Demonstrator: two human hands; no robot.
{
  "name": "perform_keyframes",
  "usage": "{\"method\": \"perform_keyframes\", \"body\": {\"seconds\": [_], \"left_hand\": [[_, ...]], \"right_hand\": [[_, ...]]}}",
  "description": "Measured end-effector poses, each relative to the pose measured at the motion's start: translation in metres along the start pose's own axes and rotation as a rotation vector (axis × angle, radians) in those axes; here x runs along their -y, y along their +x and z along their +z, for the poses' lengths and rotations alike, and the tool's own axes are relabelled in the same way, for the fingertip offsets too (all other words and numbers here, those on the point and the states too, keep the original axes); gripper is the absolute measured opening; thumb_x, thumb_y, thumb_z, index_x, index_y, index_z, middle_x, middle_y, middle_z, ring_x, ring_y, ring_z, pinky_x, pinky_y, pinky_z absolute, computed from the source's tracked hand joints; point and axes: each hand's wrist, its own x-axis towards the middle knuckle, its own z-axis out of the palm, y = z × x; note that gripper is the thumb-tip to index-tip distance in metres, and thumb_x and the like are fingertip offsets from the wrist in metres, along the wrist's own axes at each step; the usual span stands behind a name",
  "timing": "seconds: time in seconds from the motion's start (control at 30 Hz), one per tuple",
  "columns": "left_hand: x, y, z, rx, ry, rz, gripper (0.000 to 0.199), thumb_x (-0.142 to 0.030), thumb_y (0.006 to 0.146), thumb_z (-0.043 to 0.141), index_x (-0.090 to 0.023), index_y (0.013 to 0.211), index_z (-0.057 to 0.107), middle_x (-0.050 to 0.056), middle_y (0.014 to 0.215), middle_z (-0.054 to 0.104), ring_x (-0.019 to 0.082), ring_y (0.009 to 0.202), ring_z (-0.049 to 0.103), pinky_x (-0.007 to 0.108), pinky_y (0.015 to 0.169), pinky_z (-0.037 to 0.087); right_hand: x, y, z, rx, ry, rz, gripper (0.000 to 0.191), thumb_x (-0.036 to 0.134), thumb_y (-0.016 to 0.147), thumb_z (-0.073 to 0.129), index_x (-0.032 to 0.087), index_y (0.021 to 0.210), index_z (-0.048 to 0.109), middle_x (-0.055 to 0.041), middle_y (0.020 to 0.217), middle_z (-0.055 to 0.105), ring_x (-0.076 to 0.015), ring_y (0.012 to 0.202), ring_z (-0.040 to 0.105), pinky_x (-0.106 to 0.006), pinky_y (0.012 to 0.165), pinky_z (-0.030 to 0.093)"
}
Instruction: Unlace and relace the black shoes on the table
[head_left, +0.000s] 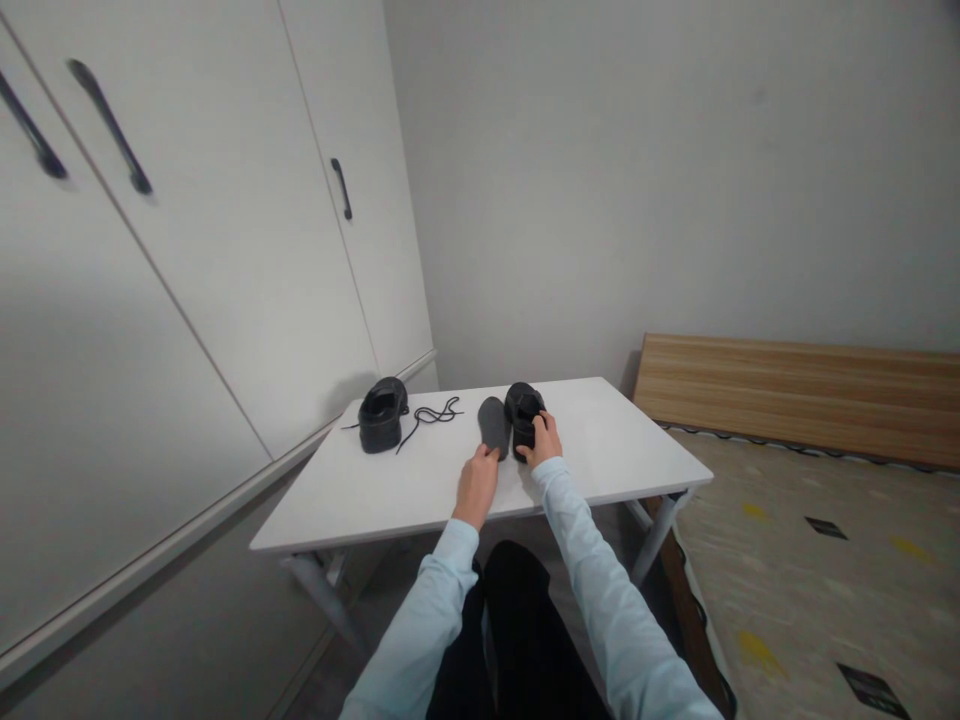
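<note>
My left hand (478, 484) pinches the near end of a dark grey insole (493, 422), which points away from me over the white table. Just right of it, a black shoe (519, 398) stands with its toe facing the wall. My right hand (544, 440) grips this shoe at its right side near the heel, fingers bent over the collar. A second black shoe (381, 428) stands apart at the table's left. Beside that one, a loose black shoelace (429, 414) lies curled on the tabletop.
The white table (600, 440) reaches toward the grey wall. White cabinets (225, 250) with dark handles border its left side. To the right are a bed base with a patterned mattress (810, 540) and a wooden headboard (795, 400). My legs (517, 620) are below the near edge.
</note>
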Motion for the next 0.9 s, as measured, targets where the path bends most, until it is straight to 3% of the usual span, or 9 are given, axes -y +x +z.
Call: {"method": "perform_keyframes", "body": {"seconds": [0.3, 0.57, 0.73, 0.9], "left_hand": [[-0.013, 0.004, -0.002, 0.106, 0.142, 0.018, 0.031, -0.015, 0.093, 0.032, -0.015, 0.102, 0.062, 0.013, 0.101, 0.058, 0.02, 0.08, 0.065, 0.03, 0.068, 0.049], [-0.015, 0.008, -0.004, 0.159, 0.112, 0.038, 0.033, -0.018, 0.093, 0.032, -0.014, 0.101, 0.063, 0.013, 0.101, 0.058, 0.02, 0.083, 0.064, 0.03, 0.072, 0.049], [-0.006, 0.01, -0.01, 0.187, 0.014, 0.174, 0.031, -0.016, 0.091, 0.037, -0.018, 0.107, 0.063, 0.012, 0.1, 0.062, 0.019, 0.085, 0.064, 0.03, 0.077, 0.049], [0.025, 0.026, -0.025, 0.239, -0.168, 0.27, 0.029, -0.022, 0.087, 0.046, -0.024, 0.109, 0.065, 0.007, 0.106, 0.067, 0.019, 0.1, 0.061, 0.029, 0.089, 0.045]], "right_hand": [[-0.011, 0.005, 0.003, 0.023, 0.018, -0.018, 0.052, 0.011, 0.059, 0.069, 0.019, 0.106, 0.049, -0.0164, 0.133, 0.038, -0.0327, 0.122, 0.041, -0.05, 0.102, 0.036], [-0.023, 0.009, -0.002, 0.087, -0.088, -0.053, 0.057, 0.017, 0.058, 0.074, 0.02, 0.108, 0.047, -0.0153, 0.129, 0.039, -0.0322, 0.113, 0.049, -0.048, 0.097, 0.041], [-0.022, 0.024, -0.017, 0.27, -0.207, -0.044, 0.059, 0.025, 0.057, 0.079, 0.022, 0.108, 0.051, -0.0137, 0.12, 0.047, -0.0308, 0.098, 0.058, -0.045, 0.083, 0.047], [-0.026, 0.058, -0.036, 0.447, -0.204, -0.159, 0.044, 0.03, 0.058, 0.08, 0.025, 0.098, 0.062, -0.0071, 0.097, 0.061, -0.0246, 0.086, 0.062, -0.036, 0.079, 0.046]]}}
